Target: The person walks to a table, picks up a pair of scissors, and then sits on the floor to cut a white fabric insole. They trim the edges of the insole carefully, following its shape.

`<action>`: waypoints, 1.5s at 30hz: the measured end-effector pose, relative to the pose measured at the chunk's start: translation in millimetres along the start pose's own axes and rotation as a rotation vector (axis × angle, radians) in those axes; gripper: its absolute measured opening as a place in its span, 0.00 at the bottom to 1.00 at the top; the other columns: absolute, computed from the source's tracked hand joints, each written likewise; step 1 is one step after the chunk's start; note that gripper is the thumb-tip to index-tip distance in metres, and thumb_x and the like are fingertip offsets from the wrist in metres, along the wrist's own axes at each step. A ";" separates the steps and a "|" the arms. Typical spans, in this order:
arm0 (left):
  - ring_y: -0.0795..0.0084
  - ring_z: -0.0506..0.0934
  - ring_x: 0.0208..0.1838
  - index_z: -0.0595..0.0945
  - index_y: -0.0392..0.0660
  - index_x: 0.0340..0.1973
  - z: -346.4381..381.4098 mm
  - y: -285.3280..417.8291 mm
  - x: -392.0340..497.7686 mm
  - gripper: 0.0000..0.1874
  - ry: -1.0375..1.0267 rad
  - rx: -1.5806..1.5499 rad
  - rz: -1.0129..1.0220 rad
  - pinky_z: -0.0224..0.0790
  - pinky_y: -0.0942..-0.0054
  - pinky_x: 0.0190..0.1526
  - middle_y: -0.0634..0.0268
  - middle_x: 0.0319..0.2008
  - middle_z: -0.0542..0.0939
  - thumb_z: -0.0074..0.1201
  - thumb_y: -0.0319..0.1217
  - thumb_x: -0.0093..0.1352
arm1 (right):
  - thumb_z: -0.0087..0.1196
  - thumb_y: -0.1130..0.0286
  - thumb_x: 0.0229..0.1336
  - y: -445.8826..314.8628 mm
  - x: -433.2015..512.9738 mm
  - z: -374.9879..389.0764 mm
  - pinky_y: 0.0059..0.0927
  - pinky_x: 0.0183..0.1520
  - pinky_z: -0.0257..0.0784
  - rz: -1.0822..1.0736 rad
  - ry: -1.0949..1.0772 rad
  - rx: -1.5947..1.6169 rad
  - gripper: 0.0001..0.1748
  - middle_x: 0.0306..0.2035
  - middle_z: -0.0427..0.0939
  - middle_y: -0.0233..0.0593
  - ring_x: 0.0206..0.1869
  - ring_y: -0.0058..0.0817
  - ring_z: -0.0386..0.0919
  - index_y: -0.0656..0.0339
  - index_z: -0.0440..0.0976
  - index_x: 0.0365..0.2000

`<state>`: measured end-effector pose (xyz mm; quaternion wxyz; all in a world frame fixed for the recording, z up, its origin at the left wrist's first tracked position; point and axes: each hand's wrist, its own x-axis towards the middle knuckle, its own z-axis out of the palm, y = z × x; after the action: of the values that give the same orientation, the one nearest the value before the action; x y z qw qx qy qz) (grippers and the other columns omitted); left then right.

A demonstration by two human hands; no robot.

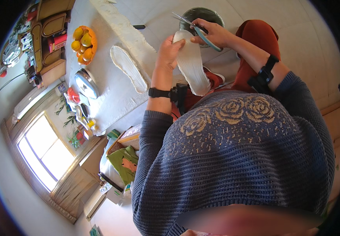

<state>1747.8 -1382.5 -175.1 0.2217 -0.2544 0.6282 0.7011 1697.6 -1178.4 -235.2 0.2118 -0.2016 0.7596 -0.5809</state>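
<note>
My left hand (pixel 168 53) grips the upper end of a white, sole-shaped piece (pixel 191 65), its thumb on top. The piece hangs above my lap, its face ridged and its edge slightly ragged. In my right hand (pixel 214 34) are scissors (pixel 206 39) with a pale blue handle. Their blades point up and left, beyond the sole piece; the right thumb is close to its edge, and I cannot tell whether it touches. A second sole-shaped piece (pixel 129 69) with a rough rim lies on the table to the left. Beyond it stretches a white, paste-like strip (pixel 125 25).
A dark bucket (pixel 202 13) stands on the floor behind my hands. On the table (pixel 106 88) are an orange basket (pixel 94 44) of citrus fruit, a shiny oval tin (pixel 85 84) and several small items. A black handle-like object (pixel 139 26) sticks out past the table's edge.
</note>
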 end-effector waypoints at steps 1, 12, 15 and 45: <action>0.68 0.81 0.42 0.79 0.36 0.49 -2.6 2.7 0.2 0.14 0.009 -0.037 0.000 0.76 0.70 0.46 0.59 0.41 0.83 0.54 0.21 0.67 | 0.65 0.46 0.49 -0.5 -2.2 -1.5 0.37 0.50 0.72 -0.034 -0.022 -0.023 0.38 0.43 0.79 0.49 0.46 0.43 0.79 0.59 0.69 0.54; 0.65 0.82 0.44 0.78 0.35 0.51 -15.3 8.4 -4.8 0.15 0.009 -0.077 -0.026 0.76 0.66 0.47 0.57 0.44 0.83 0.51 0.21 0.69 | 0.58 0.68 0.52 8.0 -7.1 4.3 0.43 0.50 0.73 -0.242 0.013 -0.322 0.20 0.41 0.79 0.44 0.48 0.45 0.77 0.53 0.72 0.48; 0.65 0.82 0.44 0.77 0.34 0.52 -14.4 6.7 -5.5 0.15 -0.021 -0.095 -0.044 0.76 0.66 0.48 0.56 0.44 0.83 0.51 0.21 0.69 | 0.58 0.68 0.52 8.2 -7.6 3.7 0.44 0.50 0.73 -0.250 0.011 -0.328 0.20 0.41 0.80 0.45 0.47 0.46 0.78 0.53 0.72 0.48; 0.65 0.82 0.47 0.76 0.35 0.53 -16.7 9.8 -4.0 0.16 -0.176 -0.156 -0.123 0.76 0.65 0.50 0.57 0.46 0.82 0.51 0.20 0.69 | 0.61 0.65 0.51 -1.7 -8.0 -2.7 0.44 0.43 0.75 -0.293 0.038 -0.274 0.21 0.34 0.81 0.50 0.37 0.48 0.80 0.56 0.76 0.47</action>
<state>1746.0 -1400.1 -166.4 0.2982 -0.2464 0.5330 0.7525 1702.8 -1172.3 -232.3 0.0809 -0.3259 0.7980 -0.5005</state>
